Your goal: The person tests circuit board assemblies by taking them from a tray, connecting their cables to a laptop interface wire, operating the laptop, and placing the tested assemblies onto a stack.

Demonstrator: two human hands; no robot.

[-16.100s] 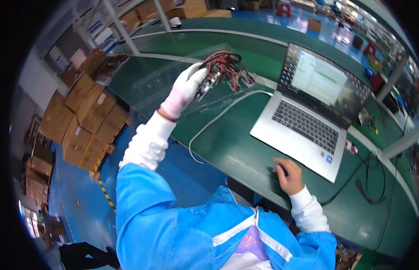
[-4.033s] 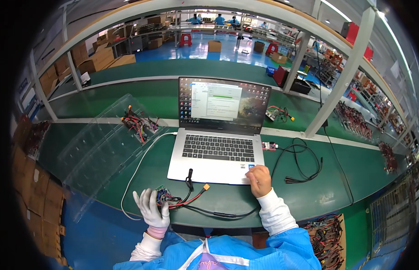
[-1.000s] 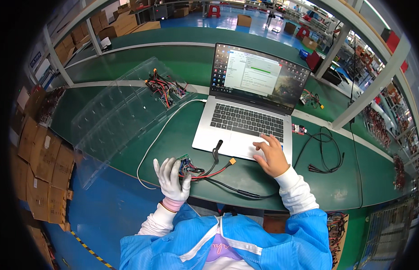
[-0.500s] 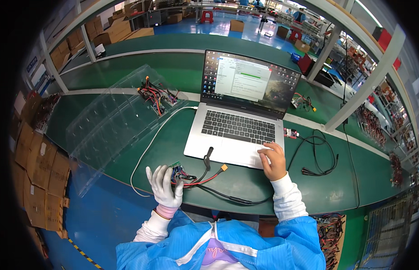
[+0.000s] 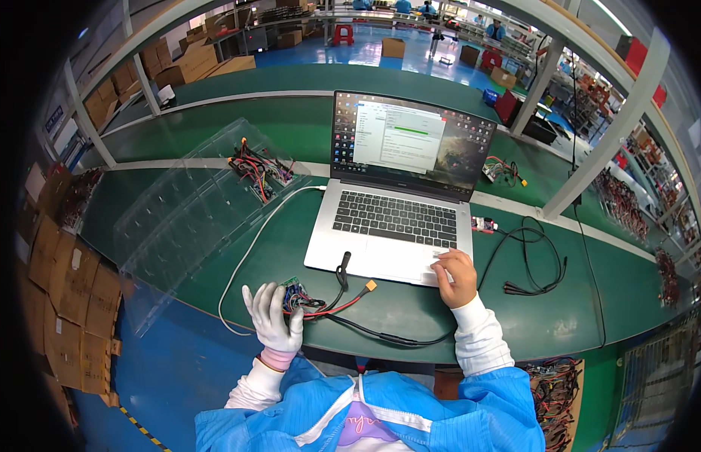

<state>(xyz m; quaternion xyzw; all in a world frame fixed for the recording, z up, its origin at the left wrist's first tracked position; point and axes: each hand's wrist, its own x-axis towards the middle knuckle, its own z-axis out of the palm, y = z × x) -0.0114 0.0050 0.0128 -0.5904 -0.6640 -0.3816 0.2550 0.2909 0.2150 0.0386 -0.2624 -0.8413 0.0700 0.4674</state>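
Head view | left hand [image 5: 273,322] (gloved): fingers wide beside circuit board [image 5: 293,289] | right hand [image 5: 459,279]: fingers curled at laptop [image 5: 365,260], earlier spread

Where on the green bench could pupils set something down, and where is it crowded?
Bare bench shows between the white cable and the laptop, and between the coiled black cable and the bench's near edge. The strip before the laptop is crowded by the left hand, circuit board and leads.

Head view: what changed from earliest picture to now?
Gloved left hand came off the wired bundle, back toward the person, to a circuit board now near the bench edge. Right hand moved rightward, over the front right corner of the laptop. Unchanged: laptop open, bundle on the clear tray.
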